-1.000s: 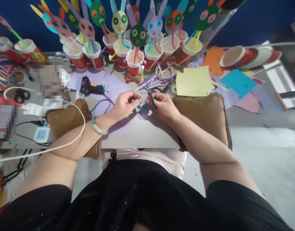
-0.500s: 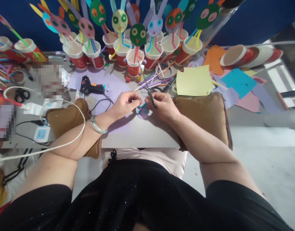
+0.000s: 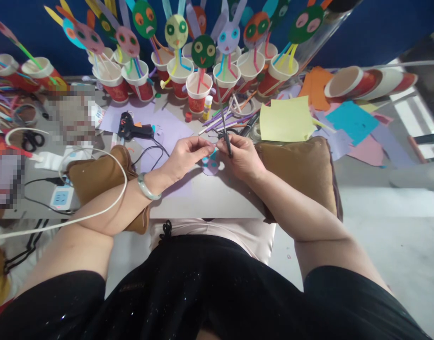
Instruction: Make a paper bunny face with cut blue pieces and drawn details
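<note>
My left hand is closed in a pinch, thumb and forefinger together, its fingertips close to those of my right hand. Whatever it pinches is too small to make out. In my right hand is a pair of black-handled scissors, seen nearly edge-on, with the thin metal blades pointing away from me. The thumb and forefinger of that hand are also pressed together. Just below the fingertips, a round purple paper face with blue spots lies on the table, its upper part partly hidden.
Red paper cups with paper rabbit heads stand along the back. A black glue gun lies at left, beside a brown cushion; another brown cushion is at right. A glue stick, straws and coloured paper lie beyond my hands.
My left hand has moved slightly right, closer to my right hand. The scissor blades have swung to the right and point more straight away from me.
</note>
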{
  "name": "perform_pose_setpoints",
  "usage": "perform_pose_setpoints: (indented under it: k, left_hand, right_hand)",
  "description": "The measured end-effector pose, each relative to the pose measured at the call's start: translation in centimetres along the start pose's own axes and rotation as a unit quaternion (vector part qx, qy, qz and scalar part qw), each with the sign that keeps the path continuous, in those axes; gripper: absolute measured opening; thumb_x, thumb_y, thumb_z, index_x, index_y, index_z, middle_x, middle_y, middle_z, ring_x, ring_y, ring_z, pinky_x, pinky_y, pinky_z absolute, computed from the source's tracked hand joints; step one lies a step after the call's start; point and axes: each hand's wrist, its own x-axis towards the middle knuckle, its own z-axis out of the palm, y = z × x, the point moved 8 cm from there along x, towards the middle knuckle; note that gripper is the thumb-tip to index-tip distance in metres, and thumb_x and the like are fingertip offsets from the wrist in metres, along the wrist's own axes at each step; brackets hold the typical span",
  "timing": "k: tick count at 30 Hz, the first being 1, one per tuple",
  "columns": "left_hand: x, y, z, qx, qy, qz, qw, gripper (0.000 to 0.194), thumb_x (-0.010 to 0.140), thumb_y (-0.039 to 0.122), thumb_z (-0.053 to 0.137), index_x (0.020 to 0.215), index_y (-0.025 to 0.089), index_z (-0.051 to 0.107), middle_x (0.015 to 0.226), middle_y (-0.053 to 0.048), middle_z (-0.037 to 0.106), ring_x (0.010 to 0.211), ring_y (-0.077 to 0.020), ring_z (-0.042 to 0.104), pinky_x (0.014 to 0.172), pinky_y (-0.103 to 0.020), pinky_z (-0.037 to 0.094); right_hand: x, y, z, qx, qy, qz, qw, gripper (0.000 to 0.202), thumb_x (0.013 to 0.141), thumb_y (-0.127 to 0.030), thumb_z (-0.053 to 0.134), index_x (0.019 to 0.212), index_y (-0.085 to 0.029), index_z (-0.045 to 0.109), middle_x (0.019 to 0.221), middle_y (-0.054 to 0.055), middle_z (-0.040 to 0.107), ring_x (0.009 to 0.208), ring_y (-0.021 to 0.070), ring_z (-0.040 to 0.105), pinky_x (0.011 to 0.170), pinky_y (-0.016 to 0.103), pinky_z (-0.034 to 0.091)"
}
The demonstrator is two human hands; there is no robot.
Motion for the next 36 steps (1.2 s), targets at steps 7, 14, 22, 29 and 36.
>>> perform_pose_setpoints:
  k: [7, 14, 22, 29, 36]
  left_hand:
    - [0.2, 0.0, -0.4, -0.019, 0.029, 0.011, 0.999, 0.032, 0.066, 0.041, 0.095, 0.073, 0.018, 0.074, 0.069, 0.002, 0.071, 0.064, -0.0096, 0.059, 0.062, -0.024, 0.047]
    - [0.1, 0.0, -0.5, -0.016, 0.031, -0.003, 0.999, 0.025, 0.071, 0.033, 0.091, 0.072, 0.017, 0.071, 0.069, 0.001, 0.07, 0.064, -0.0094, 0.061, 0.065, -0.025, 0.049]
    - [0.4, 0.2, -1.4, -0.01, 0.063, 0.007, 0.998, 0.018, 0.072, 0.027, 0.086, 0.073, 0.018, 0.071, 0.07, 0.003, 0.072, 0.067, -0.0082, 0.062, 0.068, -0.023, 0.051]
    - [0.5, 0.5, -1.5, -0.005, 0.059, 0.021, 0.998, 0.012, 0.075, 0.025, 0.081, 0.075, 0.018, 0.071, 0.073, 0.002, 0.071, 0.068, -0.0083, 0.061, 0.071, -0.023, 0.051]
    - [0.6, 0.7, -1.8, 0.029, 0.064, 0.023, 0.997, 0.013, 0.079, 0.024, 0.081, 0.076, 0.018, 0.07, 0.073, 0.002, 0.069, 0.069, -0.0101, 0.061, 0.072, -0.026, 0.049]
  right_hand:
    - [-0.1, 0.4, 0.3, 0.001, -0.007, 0.013, 1.0, 0.045, 0.06, -0.051, 0.095, 0.062, -0.021, 0.06, 0.06, -0.005, 0.048, 0.058, 0.0091, 0.037, 0.055, 0.027, 0.03]
    - [-0.4, 0.6, 0.9, 0.006, -0.032, 0.023, 0.999, 0.053, 0.059, -0.056, 0.096, 0.06, -0.022, 0.055, 0.06, -0.005, 0.044, 0.057, 0.009, 0.032, 0.054, 0.029, 0.028]
    - [2.1, -1.9, -6.8, 0.098, 0.186, -0.106, 0.972, 0.069, 0.074, -0.09, 0.067, 0.071, -0.027, 0.04, 0.079, 0.004, 0.058, 0.074, 0.0171, 0.052, 0.069, 0.036, 0.046]
    - [3.6, -3.1, -10.0, 0.035, 0.163, -0.109, 0.98, 0.074, 0.072, -0.098, 0.053, 0.071, -0.027, 0.035, 0.084, 0.011, 0.062, 0.101, 0.0258, 0.062, 0.081, 0.039, 0.05]
    - [1.7, -3.4, -3.8, -0.061, 0.053, -0.078, 0.994, 0.053, 0.065, -0.068, 0.088, 0.074, -0.025, 0.058, 0.081, 0.002, 0.065, 0.081, 0.0181, 0.06, 0.07, 0.032, 0.047]
